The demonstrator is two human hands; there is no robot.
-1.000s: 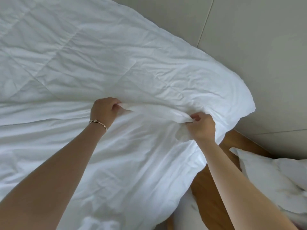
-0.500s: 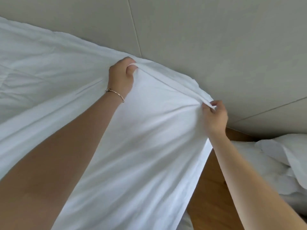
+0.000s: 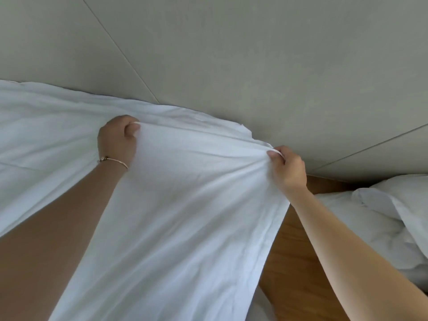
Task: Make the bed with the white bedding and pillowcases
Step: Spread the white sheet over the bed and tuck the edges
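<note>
Grey panelled wall [image 3: 254, 54] behind; white sheet [image 3: 185, 216] taut, creased, both hands' fingers [image 3: 132, 129] clamped on its edge

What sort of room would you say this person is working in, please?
Most likely a bedroom, perhaps a hotel room. Both hands, left hand and right hand, grip a white sheet spread wide, white pillows lie piled on a wooden floor, and a panelled wall stands behind.
</note>
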